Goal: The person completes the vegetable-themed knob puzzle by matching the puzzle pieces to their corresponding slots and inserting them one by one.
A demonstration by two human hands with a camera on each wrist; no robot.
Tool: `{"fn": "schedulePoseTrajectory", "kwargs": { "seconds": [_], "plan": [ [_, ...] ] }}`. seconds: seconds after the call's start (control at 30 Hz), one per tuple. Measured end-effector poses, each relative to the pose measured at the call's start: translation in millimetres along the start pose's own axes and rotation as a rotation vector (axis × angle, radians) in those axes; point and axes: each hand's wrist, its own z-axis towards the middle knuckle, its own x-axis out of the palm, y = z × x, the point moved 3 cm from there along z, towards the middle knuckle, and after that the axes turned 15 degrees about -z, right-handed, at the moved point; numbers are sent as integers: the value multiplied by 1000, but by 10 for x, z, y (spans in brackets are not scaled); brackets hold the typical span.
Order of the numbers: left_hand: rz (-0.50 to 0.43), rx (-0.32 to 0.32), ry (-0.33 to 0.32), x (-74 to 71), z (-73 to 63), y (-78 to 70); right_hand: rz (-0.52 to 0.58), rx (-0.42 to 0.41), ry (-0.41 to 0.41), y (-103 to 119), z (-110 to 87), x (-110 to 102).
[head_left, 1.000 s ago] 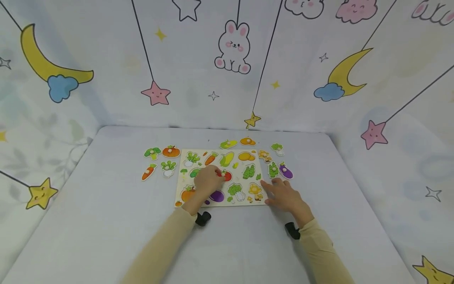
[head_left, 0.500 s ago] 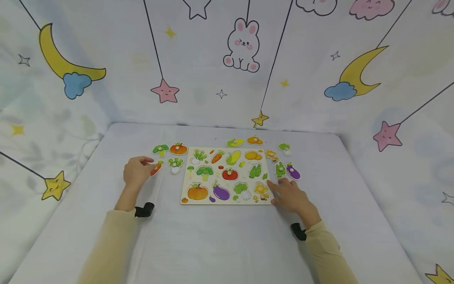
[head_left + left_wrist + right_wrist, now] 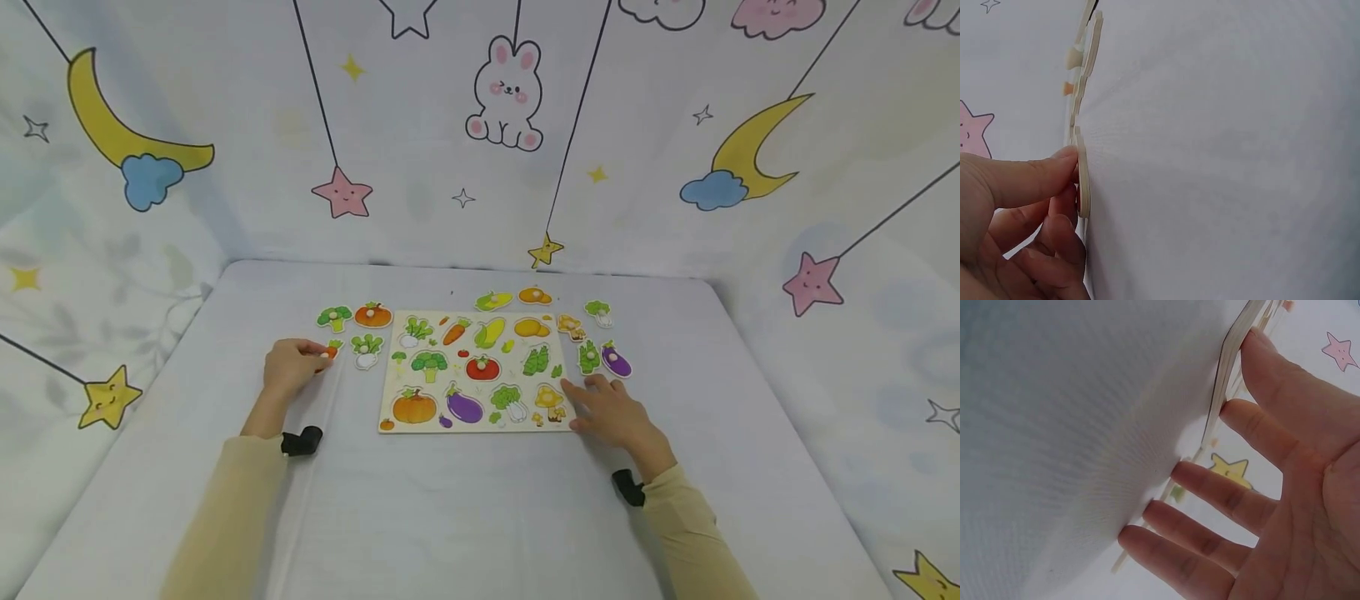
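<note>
At the left of the table my left hand (image 3: 292, 365) pinches a carrot puzzle piece (image 3: 331, 352) between thumb and fingers. In the left wrist view that piece (image 3: 1084, 181) is edge-on, at the fingertips. My right hand (image 3: 611, 411) lies with fingers spread at the right edge of the vegetable puzzle board (image 3: 457, 425). The right wrist view shows its thumb and index finger touching the board's edge (image 3: 1225, 375), the other fingertips down on the cloth. A tomato piece (image 3: 482, 367) with a knob sits in the board's middle.
Left of the board lie a broccoli piece (image 3: 334, 317), a pumpkin piece (image 3: 372, 315) and a radish piece (image 3: 367, 351). Behind it are corn (image 3: 493, 300) and potato pieces (image 3: 535, 296). Mushroom (image 3: 571, 327), cabbage (image 3: 598, 312), green (image 3: 588, 357) and eggplant pieces (image 3: 617, 360) lie right.
My left hand has left the tomato on the board, moved left to the carrot piece and now pinches it. The right hand has stayed at the board's edge. The head view has shifted slightly.
</note>
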Motion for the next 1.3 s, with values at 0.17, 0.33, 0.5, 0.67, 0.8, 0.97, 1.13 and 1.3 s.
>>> {"fn": "schedulePoseTrajectory", "kwargs": {
  "seconds": [0.17, 0.33, 0.5, 0.67, 0.8, 0.97, 1.13, 1.3],
  "plan": [
    [6, -4, 6, 1, -5, -29, 0, 3, -1, -5, -3, -5],
    [41, -1, -3, 6, -45, -55, 7, 1, 8, -1, 1, -9],
    [44, 11, -30, -17, -85, -97, 6, 0, 14, 4, 17, -6],
    [18, 41, -8, 85, -133, -312, -6, 9, 18, 6, 11, -13],
    [29, 89, 23, 296, -128, -551, -1, 8, 14, 11, 0, -17],
    [18, 142, 73, 674, -121, -895, 22, 12, 2, 6, -18, -24],
    [3, 193, 127, 1025, -154, -1150, 30, 11, -5, 7, -22, -13],
    [44, 204, 143, 1304, -145, -1286, 27, 13, -10, 1, -27, -16]
  ]
}}
